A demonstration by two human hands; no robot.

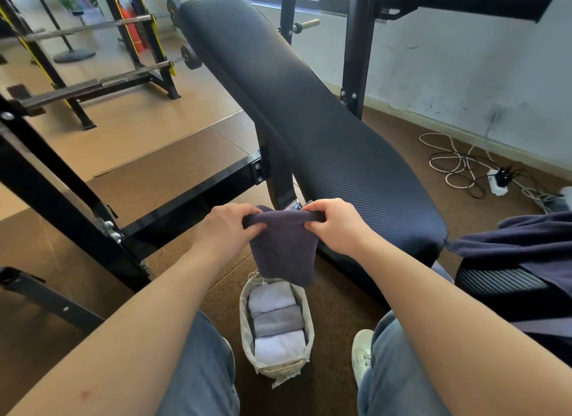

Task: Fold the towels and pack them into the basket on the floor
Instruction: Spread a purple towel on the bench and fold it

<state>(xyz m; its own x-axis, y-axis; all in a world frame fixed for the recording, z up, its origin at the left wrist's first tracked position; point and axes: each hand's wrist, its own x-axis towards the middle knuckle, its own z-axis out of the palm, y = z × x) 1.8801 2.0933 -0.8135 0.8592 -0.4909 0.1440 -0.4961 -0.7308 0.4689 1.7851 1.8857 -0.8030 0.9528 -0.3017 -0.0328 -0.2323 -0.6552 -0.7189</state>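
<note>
A folded dark purple towel (283, 251) hangs in the air above the basket. My left hand (227, 230) pinches its top left corner and my right hand (335, 226) pinches its top right corner. Below it, on the floor between my knees, stands a pale fabric basket (246, 332). Inside lie three folded towels in a row: a white one (270, 298) at the far end, a grey one (278, 321) in the middle and another white one (280, 347) nearest me. The hanging towel's lower edge covers the basket's far rim.
A black padded weight bench (309, 112) slopes up ahead, with its black steel frame (192, 192) at left. More dark purple towels (526, 242) lie on a seat at right. Cables and a power strip (498, 183) sit on the floor by the wall. A barbell rack (93, 84) stands far left.
</note>
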